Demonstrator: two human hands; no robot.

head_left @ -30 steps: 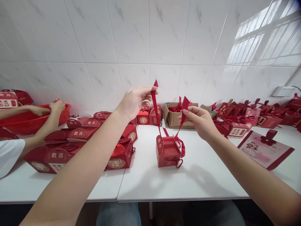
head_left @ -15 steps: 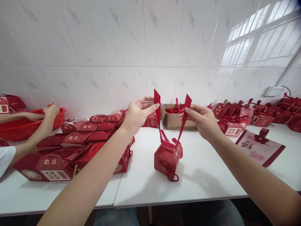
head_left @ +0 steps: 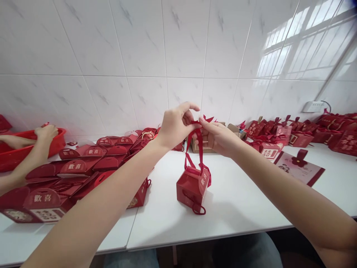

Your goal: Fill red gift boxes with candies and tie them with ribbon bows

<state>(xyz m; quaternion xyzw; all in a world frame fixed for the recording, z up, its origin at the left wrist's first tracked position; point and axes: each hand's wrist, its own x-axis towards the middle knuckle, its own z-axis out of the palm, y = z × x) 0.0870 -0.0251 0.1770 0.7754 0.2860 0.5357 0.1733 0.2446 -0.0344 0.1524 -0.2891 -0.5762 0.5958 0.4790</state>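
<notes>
Left hand (head_left: 176, 125) and right hand (head_left: 221, 137), close together, fingers pinching a red ribbon (head_left: 201, 153) that runs down to a box (head_left: 190, 186).

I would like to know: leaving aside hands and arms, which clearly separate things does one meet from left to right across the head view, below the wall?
Red basin → red box with the raised ribbon → pale card with a dark red flower → printed red box at the right edge.

Both hands (head_left: 178, 124) are bare — forearms (head_left: 117, 186) too.
</notes>
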